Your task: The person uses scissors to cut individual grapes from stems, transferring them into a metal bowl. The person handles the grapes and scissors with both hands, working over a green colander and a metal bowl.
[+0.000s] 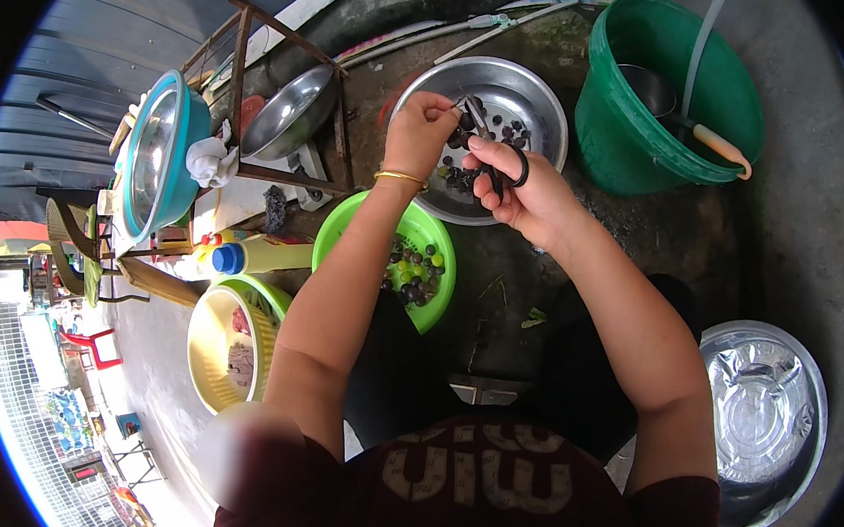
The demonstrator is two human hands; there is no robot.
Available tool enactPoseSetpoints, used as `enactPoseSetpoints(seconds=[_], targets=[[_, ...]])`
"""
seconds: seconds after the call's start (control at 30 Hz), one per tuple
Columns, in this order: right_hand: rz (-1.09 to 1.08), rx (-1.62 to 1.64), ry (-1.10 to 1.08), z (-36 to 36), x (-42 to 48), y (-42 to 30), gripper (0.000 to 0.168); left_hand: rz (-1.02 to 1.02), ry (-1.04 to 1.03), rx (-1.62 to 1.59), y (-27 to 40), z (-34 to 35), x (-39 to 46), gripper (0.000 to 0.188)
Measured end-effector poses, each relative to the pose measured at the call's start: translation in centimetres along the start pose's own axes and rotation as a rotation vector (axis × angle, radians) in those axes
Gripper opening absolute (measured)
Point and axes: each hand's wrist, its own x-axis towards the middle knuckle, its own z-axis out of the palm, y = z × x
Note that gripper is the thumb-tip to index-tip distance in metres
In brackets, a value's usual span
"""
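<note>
My left hand, with a gold bangle at the wrist, pinches the stem of a bunch of dark grapes over a steel basin. In my right hand is a pair of scissors with black handles. Their blades reach up to the bunch, close to my left fingertips; whether they touch a stem is too small to tell. Loose dark grapes lie on the basin's floor, and more fruit there is partly hidden behind my right hand.
A lime-green basin of dark and green grapes stands beside my left forearm. Right of the steel basin is a green bucket with a hose and a ladle. A foil-like tray sits in another metal basin. A rusty metal frame rises at left.
</note>
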Motion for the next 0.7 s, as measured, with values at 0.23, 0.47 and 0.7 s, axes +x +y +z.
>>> enactPoseSetpoints(seconds=[0.23, 0.47, 0.7], targets=[[-0.042, -0.112, 0.077, 0.4, -0.3, 0.1, 0.038, -0.004, -0.033, -0.018, 0.3, 0.3, -0.1, 0.024], [-0.114, -0.162, 0.134, 0.1, 0.0, 0.7, 0.04, -0.113, -0.041, -0.155, -0.5, 0.0, 0.4, 0.023], [0.038, -0.191, 0.026, 0.0, -0.7, -0.2, 0.04, -0.186, -0.018, -0.288, -1.1, -1.0, 1.0, 0.017]])
